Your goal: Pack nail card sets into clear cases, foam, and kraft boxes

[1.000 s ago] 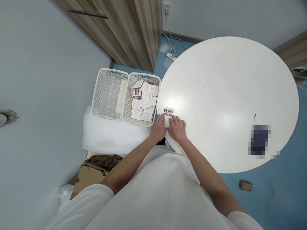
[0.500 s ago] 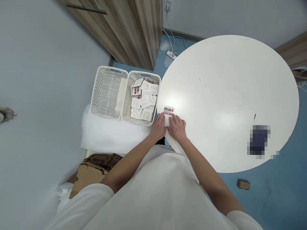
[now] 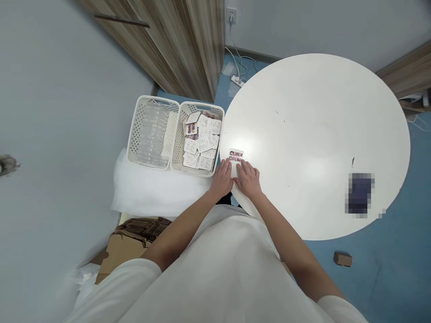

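A small white card point(image 3: 236, 154) with two rows of pink, red and dark shapes, like press-on nails, lies near the left edge of the round white table point(image 3: 323, 112). My left hand point(image 3: 222, 179) lies flat at the table's edge, its fingertips at the card's lower left. Palm down, my right hand point(image 3: 248, 180) has its fingers stretched forward, with the fingertips by the card's lower right corner. Both thumbs point inward and nearly meet. Neither hand grips the card, though whether the fingertips press on it is hard to tell.
Left of the table stands a white basket point(image 3: 221, 114) of similar cards, beside another basket point(image 3: 131, 134) of clear plastic trays. White wrapping sheet point(image 3: 151, 190) and cardboard point(image 3: 123, 253) lie below them. A pixelated dark object point(image 3: 359, 193) is at the table's right; a small box point(image 3: 342, 259) sits on the floor.
The view has shifted slightly, so the table's right side appears further left. My hands and the card hold almost the same places.
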Demonstrator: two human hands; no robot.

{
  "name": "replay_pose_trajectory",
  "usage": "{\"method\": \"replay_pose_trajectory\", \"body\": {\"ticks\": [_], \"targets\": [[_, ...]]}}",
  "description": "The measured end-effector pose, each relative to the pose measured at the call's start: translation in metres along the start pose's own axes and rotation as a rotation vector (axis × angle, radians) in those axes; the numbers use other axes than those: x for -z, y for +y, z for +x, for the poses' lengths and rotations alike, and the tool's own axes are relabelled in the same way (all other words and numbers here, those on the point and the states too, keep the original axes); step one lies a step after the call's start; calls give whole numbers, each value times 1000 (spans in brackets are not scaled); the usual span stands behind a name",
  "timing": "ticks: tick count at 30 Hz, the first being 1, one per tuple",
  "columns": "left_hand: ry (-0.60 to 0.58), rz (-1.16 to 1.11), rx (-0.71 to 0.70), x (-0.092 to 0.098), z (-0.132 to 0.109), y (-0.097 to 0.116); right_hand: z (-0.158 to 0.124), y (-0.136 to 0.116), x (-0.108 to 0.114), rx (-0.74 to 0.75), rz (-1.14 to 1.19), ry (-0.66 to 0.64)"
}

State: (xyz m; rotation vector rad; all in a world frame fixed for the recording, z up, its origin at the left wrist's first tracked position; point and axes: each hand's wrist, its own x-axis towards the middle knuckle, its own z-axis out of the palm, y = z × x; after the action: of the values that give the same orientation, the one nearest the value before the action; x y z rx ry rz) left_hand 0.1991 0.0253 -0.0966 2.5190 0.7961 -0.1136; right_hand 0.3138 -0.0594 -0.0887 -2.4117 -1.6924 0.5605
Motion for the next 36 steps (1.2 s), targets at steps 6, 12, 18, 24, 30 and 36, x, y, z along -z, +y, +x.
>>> {"method": "replay_pose_trajectory", "body": {"ticks": [6, 12, 18, 24, 30, 36], "targets": [[3, 3, -17, -6, -6, -2, -13, 1, 0, -25, 22, -4], [29, -22, -8, -11, -25, 1, -44, 4, 6, -40, 64, -15], [72, -58, 42, -11, -53, 22, -83, 15, 13, 27, 145, -40], [127, -66, 127, -25, -89, 52, -115, 35, 21, 112, 255, -67], [140, -67, 229, -40, -134, 74, -141, 51, 21, 203, 303, -136], [166, -48, 358, -25, -174, 62, -136, 40, 20, 314, 273, -195]]}}
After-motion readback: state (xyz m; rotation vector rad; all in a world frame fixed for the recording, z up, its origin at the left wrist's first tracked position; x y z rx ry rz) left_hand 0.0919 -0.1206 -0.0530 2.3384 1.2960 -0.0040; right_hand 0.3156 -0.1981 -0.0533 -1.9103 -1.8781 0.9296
